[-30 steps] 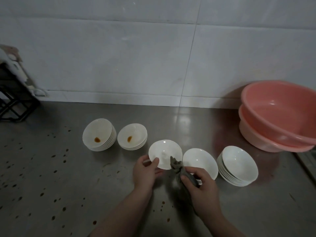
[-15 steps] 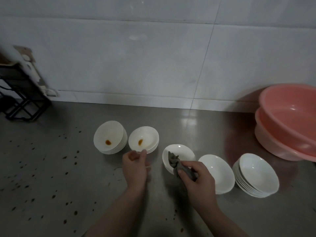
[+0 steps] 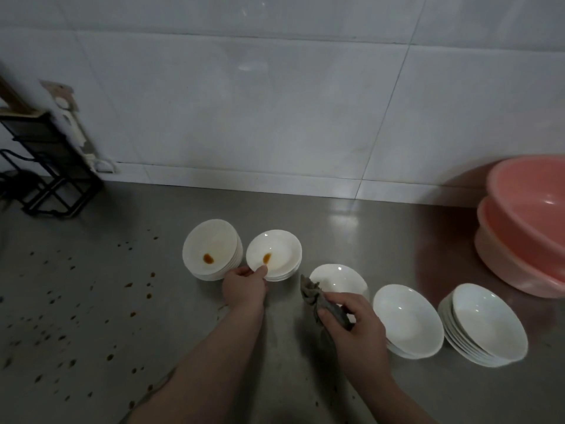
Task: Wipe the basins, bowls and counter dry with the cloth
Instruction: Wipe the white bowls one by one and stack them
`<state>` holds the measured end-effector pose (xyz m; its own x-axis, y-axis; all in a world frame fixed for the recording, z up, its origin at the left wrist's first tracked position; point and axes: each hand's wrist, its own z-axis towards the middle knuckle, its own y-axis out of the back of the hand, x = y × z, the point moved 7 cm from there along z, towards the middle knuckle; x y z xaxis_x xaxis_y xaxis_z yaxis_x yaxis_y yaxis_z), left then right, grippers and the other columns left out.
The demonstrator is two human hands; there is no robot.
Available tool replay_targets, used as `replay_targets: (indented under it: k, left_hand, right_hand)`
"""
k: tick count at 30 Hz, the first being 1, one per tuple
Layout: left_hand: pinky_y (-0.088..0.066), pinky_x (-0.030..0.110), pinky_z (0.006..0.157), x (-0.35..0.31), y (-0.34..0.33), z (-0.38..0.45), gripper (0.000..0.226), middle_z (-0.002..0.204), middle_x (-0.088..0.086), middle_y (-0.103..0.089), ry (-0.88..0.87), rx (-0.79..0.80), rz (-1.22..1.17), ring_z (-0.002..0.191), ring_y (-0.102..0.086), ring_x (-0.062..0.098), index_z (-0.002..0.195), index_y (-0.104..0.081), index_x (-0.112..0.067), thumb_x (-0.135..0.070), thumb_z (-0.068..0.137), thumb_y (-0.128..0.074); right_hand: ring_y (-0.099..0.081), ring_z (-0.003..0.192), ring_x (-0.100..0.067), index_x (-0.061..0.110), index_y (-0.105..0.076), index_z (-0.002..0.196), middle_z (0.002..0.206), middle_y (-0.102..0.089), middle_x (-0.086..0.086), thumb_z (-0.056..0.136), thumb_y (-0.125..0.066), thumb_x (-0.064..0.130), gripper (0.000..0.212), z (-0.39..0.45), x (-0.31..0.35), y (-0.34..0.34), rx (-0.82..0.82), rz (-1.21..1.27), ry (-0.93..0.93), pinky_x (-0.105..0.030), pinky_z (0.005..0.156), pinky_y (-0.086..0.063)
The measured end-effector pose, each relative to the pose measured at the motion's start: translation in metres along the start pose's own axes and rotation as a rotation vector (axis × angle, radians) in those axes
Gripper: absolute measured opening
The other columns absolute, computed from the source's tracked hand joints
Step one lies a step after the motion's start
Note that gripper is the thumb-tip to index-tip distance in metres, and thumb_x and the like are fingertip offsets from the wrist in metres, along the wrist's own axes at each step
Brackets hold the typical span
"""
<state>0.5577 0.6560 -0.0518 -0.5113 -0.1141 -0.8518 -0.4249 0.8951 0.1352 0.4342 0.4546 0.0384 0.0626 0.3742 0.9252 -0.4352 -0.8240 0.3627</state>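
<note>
White bowls stand in a row on the steel counter [image 3: 351,228]. Two stacks at the left, the far-left stack [image 3: 211,249] and the second stack [image 3: 275,254], each carry a brown stain in the top bowl. My left hand [image 3: 244,286] pinches the near rim of the second stack's top bowl. My right hand [image 3: 351,328] grips a crumpled grey cloth [image 3: 315,295] just in front of a single clean bowl [image 3: 339,280]. Further right sit a short stack of bowls [image 3: 406,319] and a taller stack [image 3: 486,322]. Two nested pink basins [image 3: 526,228] stand at the right edge.
Brown droplets [image 3: 61,301] speckle the counter on the left and near my forearms. A black wire rack [image 3: 46,166] stands at the back left against the white tiled wall [image 3: 244,102].
My left hand let go of the single clean bowl and moved left to the stained bowl's rim. The right hand kept the cloth. The camera view shifted left.
</note>
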Motion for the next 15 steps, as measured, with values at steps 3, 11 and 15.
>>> replay_targets:
  k: [3,11,15]
  left_hand:
    - [-0.056,0.050,0.082,0.002,-0.003,0.010,0.023,0.084,0.012,-0.071,-0.054,-0.009,0.072,0.083,-0.069,0.035,0.086,-0.066,-0.013,-0.020,0.067,-0.078]
    - [-0.053,0.039,0.086,-0.028,0.005,-0.018,0.009,0.089,0.000,-0.070,-0.281,-0.064,0.196,0.087,-0.066,0.023,0.088,-0.069,-0.018,-0.014,0.080,-0.068]
    - [-0.042,0.026,0.081,-0.040,0.009,-0.035,0.017,0.095,0.002,-0.070,-0.368,-0.127,0.231,0.090,-0.062,0.018,0.100,-0.070,-0.010,-0.015,0.083,-0.067]
  right_hand:
    - [-0.057,0.095,0.006,0.028,-0.072,0.089,0.095,-0.067,0.018,0.076,-0.077,0.009,0.024,-0.002,-0.003,0.001,0.005,-0.005,-0.012,-0.010,0.074,-0.044]
    - [-0.059,0.093,0.004,0.030,-0.072,0.088,0.092,-0.067,0.018,0.075,-0.078,0.007,0.027,-0.008,-0.004,0.005,-0.008,0.001,-0.010,-0.008,0.073,-0.044]
    - [-0.058,0.094,0.005,0.031,-0.071,0.087,0.094,-0.067,0.014,0.076,-0.077,0.006,0.028,-0.007,0.000,0.007,-0.017,0.005,-0.005,-0.005,0.075,-0.042]
